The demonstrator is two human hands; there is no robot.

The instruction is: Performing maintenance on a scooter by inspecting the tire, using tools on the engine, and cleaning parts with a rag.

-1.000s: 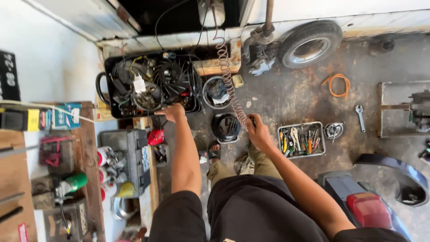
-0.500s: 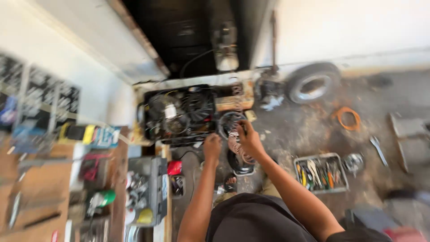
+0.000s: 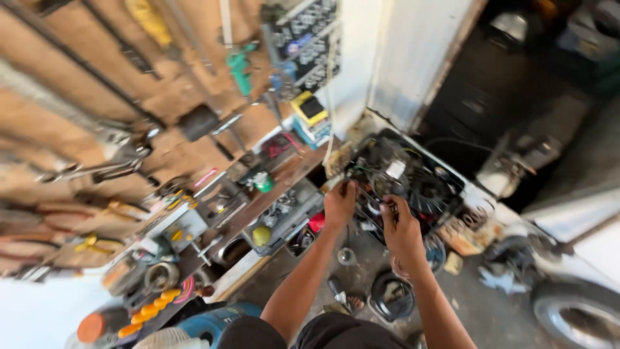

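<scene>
A black rectangular fan assembly with two round fans and loose wires is lying on the concrete floor, its long axis running from the upper left, by the white wall corner, down to the right toward the black rubber tyre. Both hands are gripping its near edge. The left hand is closing its fingers around the frame's left end; the right hand is curling its fingers over the frame further right, though the exact part held is blurred. The two hands are sitting near each other.

Just left of the assembly, a grey open tray is holding small parts, a yellow-green ball and a red piece. Beyond it a wooden tabletop is carrying cans, tools and a yellow box. Below the hands, a black round part and a small metal cup are crowding the floor, leaving little open room near the person's knees.
</scene>
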